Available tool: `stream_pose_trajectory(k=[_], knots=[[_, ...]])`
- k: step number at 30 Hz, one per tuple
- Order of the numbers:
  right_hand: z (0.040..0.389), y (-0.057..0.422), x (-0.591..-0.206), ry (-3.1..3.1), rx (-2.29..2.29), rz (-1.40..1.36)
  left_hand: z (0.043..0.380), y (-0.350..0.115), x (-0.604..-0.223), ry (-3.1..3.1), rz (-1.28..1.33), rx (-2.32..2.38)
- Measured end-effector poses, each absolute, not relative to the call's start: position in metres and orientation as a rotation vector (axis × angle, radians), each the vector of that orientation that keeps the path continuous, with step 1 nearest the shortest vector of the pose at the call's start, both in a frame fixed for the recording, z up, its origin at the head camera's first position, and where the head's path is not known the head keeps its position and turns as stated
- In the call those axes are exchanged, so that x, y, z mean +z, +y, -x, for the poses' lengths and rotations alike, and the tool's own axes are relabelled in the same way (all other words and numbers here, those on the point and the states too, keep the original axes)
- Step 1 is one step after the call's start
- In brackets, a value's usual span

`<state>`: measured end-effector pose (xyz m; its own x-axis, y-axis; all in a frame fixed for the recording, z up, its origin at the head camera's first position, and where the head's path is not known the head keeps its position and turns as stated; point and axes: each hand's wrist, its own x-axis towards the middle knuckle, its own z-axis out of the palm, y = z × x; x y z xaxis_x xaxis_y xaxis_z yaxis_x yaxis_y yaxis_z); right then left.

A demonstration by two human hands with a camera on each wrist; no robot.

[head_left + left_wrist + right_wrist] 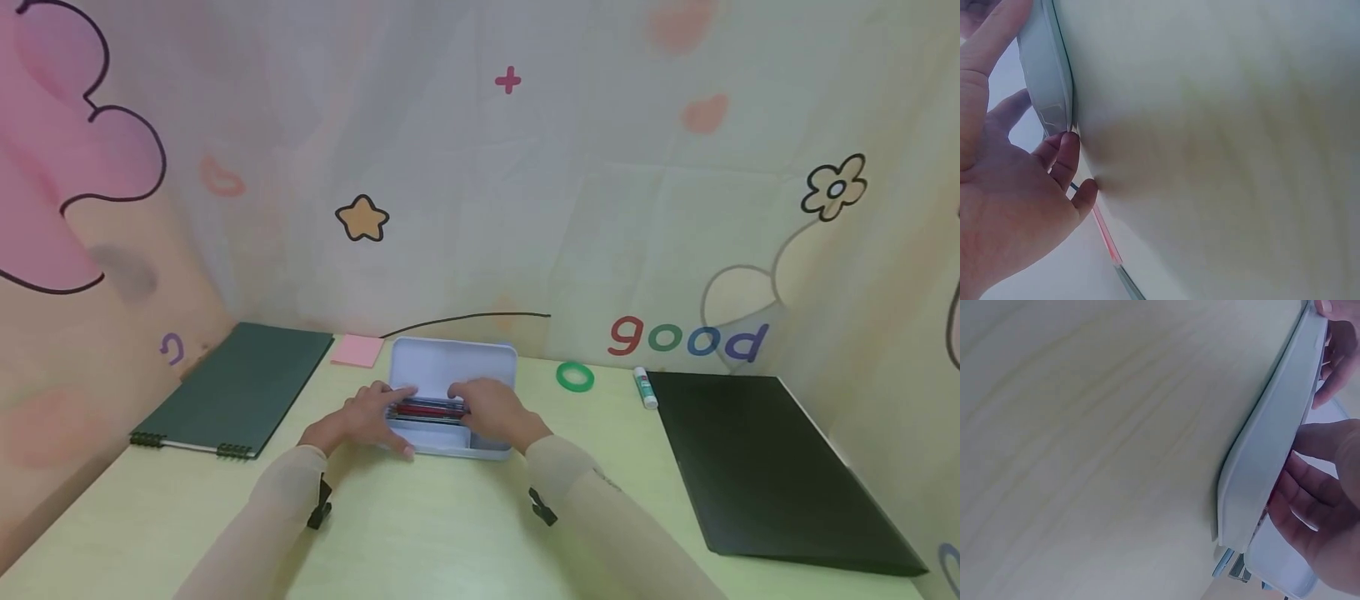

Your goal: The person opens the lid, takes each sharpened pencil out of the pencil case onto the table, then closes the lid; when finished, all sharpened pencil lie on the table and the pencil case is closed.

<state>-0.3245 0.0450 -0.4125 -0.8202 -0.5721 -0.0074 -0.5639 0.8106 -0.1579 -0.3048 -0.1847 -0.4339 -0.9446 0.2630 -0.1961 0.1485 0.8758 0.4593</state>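
A pale blue-white pencil case (491, 448) lies open on the table, its lid raised at the back. Inside it, several slim pens (427, 410), red and dark ones among them, lie crosswise. My left hand (367, 414) holds the case's left end, thumb at the front edge and index finger reaching over the pens. At the right ends of the pens, my right hand (492, 408) has curled fingers, and these fingertips (1282, 506) meet something red inside the case. The exact hold on the pens is partly hidden by the case wall.
A dark green spiral sketchbook (247, 387) lies on the left, with pink sticky notes (357, 351) beside it. Right of the case are a green tape roll (575, 377), a glue stick (645, 388) and a large black folder (772, 467). A printed curtain hangs behind the table.
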Motion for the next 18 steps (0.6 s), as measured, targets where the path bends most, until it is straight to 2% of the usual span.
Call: stream_pose_trajectory(k=[18], knots=[[0.332, 0.044, -0.4, 2.745, -0.167, 1.002, 0.307, -0.186, -0.434, 2.8, -0.323, 0.639]])
